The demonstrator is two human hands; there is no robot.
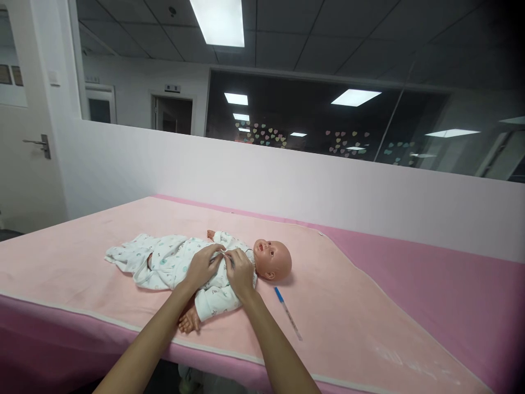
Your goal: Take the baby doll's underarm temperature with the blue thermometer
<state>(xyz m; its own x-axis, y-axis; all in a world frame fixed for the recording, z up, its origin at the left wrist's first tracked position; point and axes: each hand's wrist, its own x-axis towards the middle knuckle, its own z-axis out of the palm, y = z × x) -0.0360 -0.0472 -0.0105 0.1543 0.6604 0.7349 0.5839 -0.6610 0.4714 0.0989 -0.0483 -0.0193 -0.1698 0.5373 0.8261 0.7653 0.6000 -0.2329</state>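
A baby doll (275, 259) lies on its back, head to the right, dressed in a white patterned baby outfit (170, 257). My left hand (204, 265) rests on the doll's chest, its thumb and fingers pinching the front of the outfit. Close beside it, my right hand (238, 270) pinches the same cloth just below the doll's neck. Both sets of fingertips nearly meet; whether a fastener sits between them is too small to make out. The doll's bare hand (190, 320) pokes from the near sleeve (217, 302).
A thermometer-like stick with a blue cap (289, 313) lies to the right of the doll. Under everything is a peach pad (361, 317) with a pale edge, over a pink cover (443, 273). A white low wall (262, 175) with windows above stands behind; a door (28, 142) is at left.
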